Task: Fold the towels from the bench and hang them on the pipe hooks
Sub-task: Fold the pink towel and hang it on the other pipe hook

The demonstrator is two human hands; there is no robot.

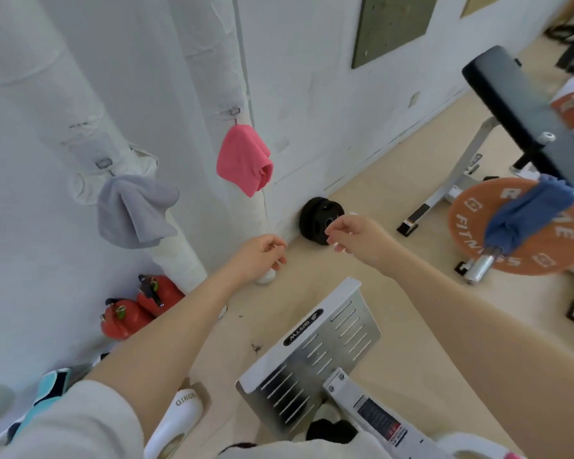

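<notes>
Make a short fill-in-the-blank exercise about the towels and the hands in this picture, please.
1. The pink towel hangs from a hook on the ____ pipe.
2. The towel on the nearer pipe's hook is ____ in colour.
3. The blue towel is draped over the orange ____.
4. The left hand and right hand hold ____.

Missing words: white; grey; weight plate; nothing

Two red fire extinguishers [140,308], black weight plate [317,220] by wall.
</notes>
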